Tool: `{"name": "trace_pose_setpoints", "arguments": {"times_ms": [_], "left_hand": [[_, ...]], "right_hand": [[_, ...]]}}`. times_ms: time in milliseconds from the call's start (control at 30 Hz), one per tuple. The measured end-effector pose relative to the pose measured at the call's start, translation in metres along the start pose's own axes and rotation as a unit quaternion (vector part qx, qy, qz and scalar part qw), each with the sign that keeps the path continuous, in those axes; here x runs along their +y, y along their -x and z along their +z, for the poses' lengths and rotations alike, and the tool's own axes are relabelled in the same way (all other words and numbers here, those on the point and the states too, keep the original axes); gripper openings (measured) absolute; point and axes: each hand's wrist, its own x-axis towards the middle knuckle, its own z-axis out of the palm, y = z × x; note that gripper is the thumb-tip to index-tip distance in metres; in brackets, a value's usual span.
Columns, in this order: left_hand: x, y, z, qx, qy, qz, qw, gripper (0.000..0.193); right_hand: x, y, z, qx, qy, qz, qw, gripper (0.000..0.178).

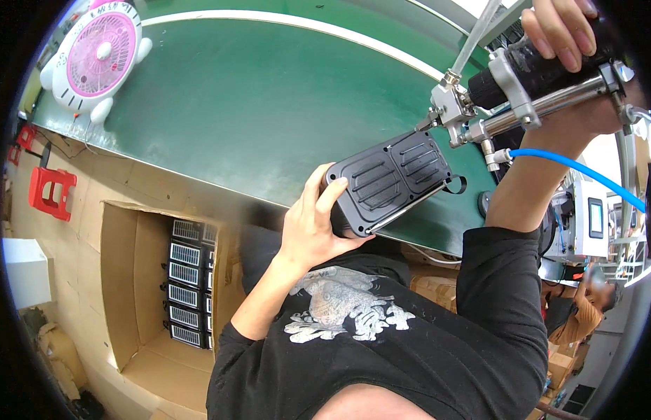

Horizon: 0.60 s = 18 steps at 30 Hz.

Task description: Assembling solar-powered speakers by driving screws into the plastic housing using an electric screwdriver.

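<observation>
My left hand (308,227) is closed round the near left end of a black plastic case (381,178), its fingers over the top edge and the thumb low at the front. The case resembles a portable radio, with ribbed panels, screw holes at its corners, a thin metal rod along the near edge and a strap loop at the right. My right hand (565,35) grips the black body of a power screwdriver (504,84) with a metal head and hose fittings. Its tip meets the far right corner of the case; whether a screw is there is too small to tell.
A green workbench (234,105) runs beneath the case. A pink and white fan (101,56) stands at its far left. Below, an open carton (122,280) holds several black units. A blue hose (584,170) trails right. Red stool (53,192) at left; another person (581,311) at right.
</observation>
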Motion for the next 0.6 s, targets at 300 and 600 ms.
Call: {"name": "trace_pose_setpoints", "arguments": {"times_ms": [300,600], "left_hand": [[-0.009,0.002,0.005,0.010,0.016,0.023,1.000,0.113],[-0.004,-0.001,0.004,0.037,0.025,0.009,0.999,0.107]], "right_hand": [[0.052,0.027,0.011,0.007,0.006,0.022,1.000,0.069],[0.002,0.011,0.025,-0.024,0.078,-0.039,0.996,0.045]]}}
